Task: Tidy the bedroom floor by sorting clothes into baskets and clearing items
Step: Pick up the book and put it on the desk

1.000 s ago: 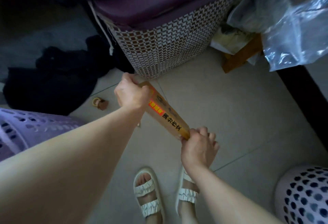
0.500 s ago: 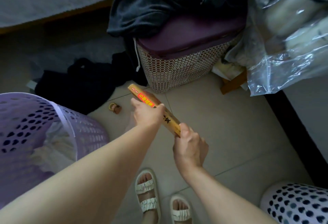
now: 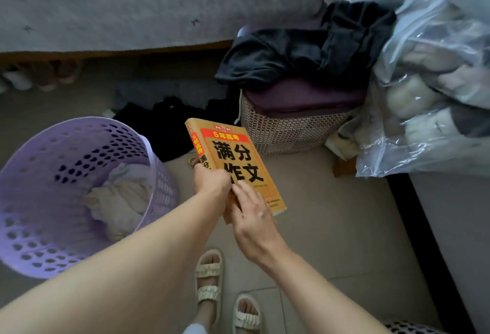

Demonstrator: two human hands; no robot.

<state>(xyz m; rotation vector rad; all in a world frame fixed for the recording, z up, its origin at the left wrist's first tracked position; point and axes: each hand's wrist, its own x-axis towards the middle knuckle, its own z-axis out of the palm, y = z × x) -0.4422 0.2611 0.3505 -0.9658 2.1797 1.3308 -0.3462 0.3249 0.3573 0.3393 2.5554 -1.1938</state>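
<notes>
Yellow book gripped by left fingers, right fingers flat on it, tiled floor, bed

You stand on a beige tiled floor. On it sit a lilac perforated plastic laundry basket at your left, a white lattice-weave basket with a purple lid ahead, a heap of black clothes between them, and a clear plastic bag of soft items at the right.
</notes>
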